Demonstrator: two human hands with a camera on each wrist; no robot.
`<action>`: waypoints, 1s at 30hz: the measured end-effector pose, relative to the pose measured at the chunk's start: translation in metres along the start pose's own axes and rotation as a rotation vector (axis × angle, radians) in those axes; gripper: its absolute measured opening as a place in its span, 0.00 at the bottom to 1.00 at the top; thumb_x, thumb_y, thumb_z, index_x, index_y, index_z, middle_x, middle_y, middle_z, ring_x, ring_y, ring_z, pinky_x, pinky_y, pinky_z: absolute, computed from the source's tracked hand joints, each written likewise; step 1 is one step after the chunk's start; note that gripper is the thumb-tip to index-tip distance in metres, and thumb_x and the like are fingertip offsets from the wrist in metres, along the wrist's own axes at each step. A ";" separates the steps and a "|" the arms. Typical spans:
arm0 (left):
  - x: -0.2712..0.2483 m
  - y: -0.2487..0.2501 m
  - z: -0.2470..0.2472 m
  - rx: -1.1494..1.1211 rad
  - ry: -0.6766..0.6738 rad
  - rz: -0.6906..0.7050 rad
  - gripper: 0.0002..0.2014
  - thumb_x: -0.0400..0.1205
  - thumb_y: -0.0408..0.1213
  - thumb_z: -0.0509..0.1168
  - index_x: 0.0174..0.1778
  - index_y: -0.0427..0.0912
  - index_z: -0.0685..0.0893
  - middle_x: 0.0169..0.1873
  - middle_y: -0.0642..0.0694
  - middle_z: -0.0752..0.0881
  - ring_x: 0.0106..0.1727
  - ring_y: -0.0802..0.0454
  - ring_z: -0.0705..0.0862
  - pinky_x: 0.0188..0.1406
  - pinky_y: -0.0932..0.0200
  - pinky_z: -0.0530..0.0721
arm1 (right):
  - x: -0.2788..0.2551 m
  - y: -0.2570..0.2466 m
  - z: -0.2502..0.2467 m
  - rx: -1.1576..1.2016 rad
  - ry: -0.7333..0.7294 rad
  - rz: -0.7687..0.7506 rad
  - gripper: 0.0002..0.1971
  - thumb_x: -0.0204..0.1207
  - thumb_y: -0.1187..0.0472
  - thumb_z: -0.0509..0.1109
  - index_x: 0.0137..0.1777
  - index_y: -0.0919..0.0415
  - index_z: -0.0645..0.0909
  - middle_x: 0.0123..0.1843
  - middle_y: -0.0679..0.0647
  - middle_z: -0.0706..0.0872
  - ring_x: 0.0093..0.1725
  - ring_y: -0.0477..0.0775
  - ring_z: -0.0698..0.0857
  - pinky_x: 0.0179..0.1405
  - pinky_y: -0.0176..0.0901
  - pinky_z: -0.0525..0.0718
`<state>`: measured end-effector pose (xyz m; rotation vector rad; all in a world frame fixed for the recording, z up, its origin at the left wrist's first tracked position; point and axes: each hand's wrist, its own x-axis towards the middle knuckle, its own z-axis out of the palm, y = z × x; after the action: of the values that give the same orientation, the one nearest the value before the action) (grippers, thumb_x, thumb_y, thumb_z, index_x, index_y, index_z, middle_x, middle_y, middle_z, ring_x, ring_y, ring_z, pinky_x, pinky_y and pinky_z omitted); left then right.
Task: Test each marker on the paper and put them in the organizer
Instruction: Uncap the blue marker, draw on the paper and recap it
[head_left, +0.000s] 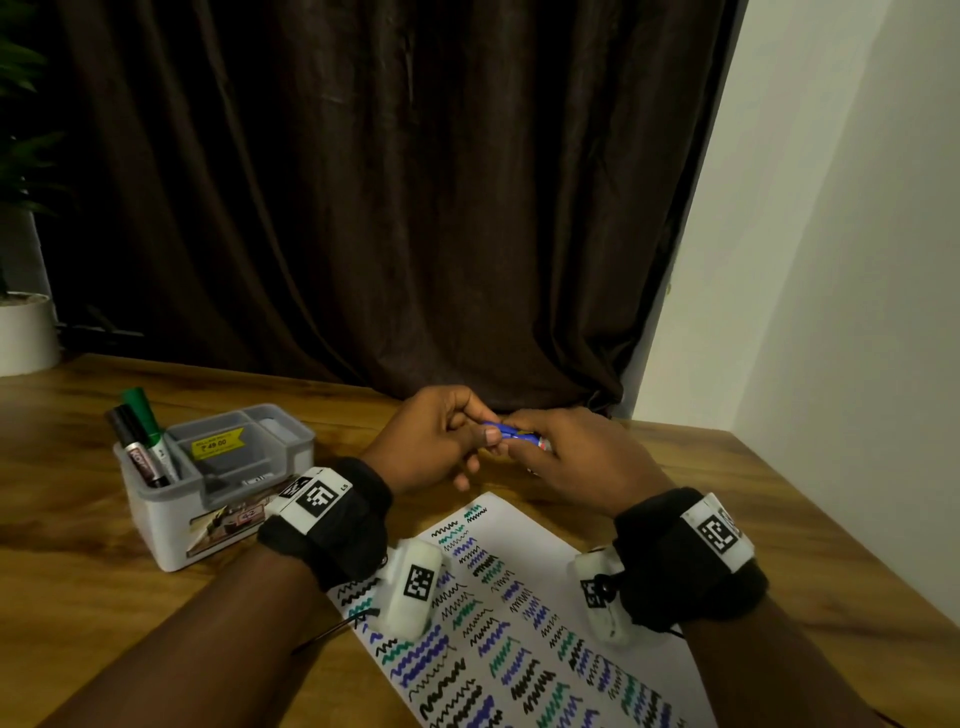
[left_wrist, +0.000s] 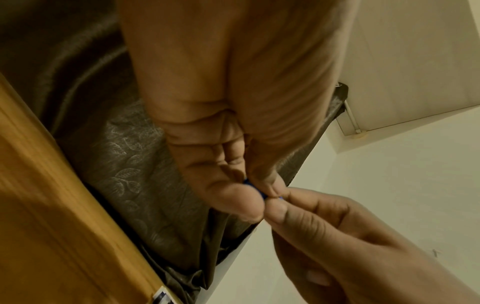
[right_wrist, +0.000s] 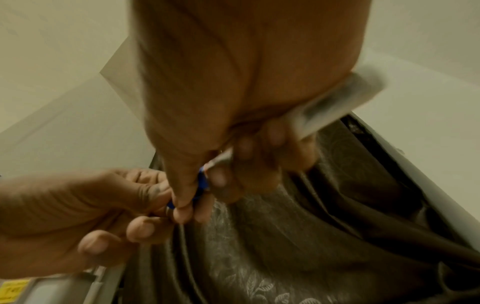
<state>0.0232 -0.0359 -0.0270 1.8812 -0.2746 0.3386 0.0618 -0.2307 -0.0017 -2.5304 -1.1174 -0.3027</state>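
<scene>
Both hands (head_left: 436, 441) hold blue marker (head_left: 501, 432) horiz., cap left.

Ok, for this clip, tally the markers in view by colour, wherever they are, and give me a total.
Blue marker, held between left hand and right hand: 1
Green marker, standing in the organizer: 1
Black markers, standing in the organizer: 2
Total: 4

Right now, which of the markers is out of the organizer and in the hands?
The blue marker, held between the left hand and right hand above the paper. The green marker and the black markers stand in the organizer.
</scene>
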 end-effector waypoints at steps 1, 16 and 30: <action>0.000 0.001 0.000 0.007 0.005 0.000 0.03 0.84 0.29 0.68 0.49 0.40 0.83 0.29 0.48 0.91 0.28 0.50 0.85 0.22 0.56 0.84 | 0.000 0.001 0.000 -0.018 0.003 0.000 0.19 0.86 0.37 0.60 0.68 0.43 0.85 0.54 0.45 0.92 0.50 0.47 0.88 0.54 0.53 0.88; -0.014 -0.001 -0.015 0.215 -0.232 -0.544 0.06 0.90 0.38 0.58 0.56 0.41 0.78 0.51 0.34 0.92 0.37 0.45 0.90 0.33 0.54 0.87 | 0.008 0.025 0.002 0.710 -0.089 0.320 0.08 0.88 0.67 0.63 0.57 0.56 0.81 0.49 0.66 0.91 0.31 0.53 0.84 0.26 0.45 0.84; -0.013 -0.001 -0.016 0.257 -0.240 -0.586 0.06 0.89 0.41 0.60 0.53 0.43 0.79 0.48 0.38 0.94 0.38 0.46 0.91 0.35 0.55 0.88 | 0.013 0.016 0.018 0.915 -0.081 0.472 0.11 0.90 0.55 0.63 0.62 0.58 0.85 0.47 0.60 0.97 0.55 0.65 0.95 0.60 0.58 0.89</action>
<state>0.0102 -0.0197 -0.0279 2.1561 0.1749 -0.2630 0.0834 -0.2253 -0.0175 -1.8738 -0.4612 0.3652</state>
